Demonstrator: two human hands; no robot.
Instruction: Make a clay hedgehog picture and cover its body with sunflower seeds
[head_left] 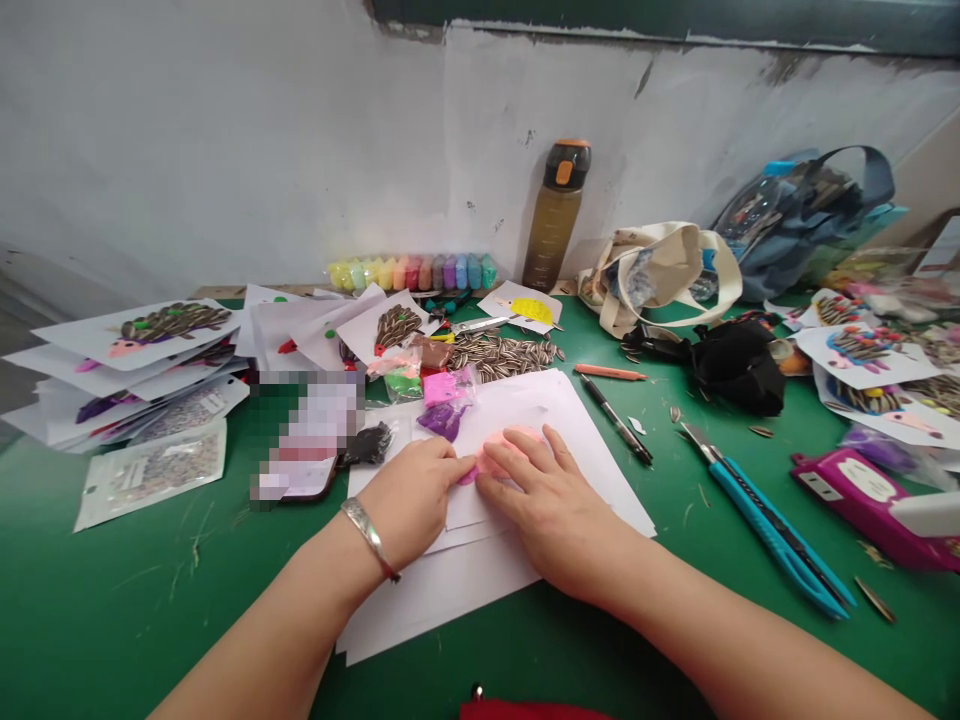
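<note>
Clay (pixel 491 458) pressing onto paper (pixel 592 470) seems in hand: my right hand (pixel 551 500) lies spread over it, my left hand (pixel 416 495) curls beside, grip unclear. Next probably needs even pressure.

Before you lies a thin, flattened patch of pale pink modelling clay (pixel 487 463), pressed onto white paper and largely covered under your touch, so its full outline cannot be made out; its visible edge looks rounded. At its left edge you have a small magenta clay piece (pixel 469 477), also partly hidden. Both lie flat on the loose, unevenly stacked white paper sheets (pixel 600 490), whose lower sheets stick out toward you at differing angles.
</note>
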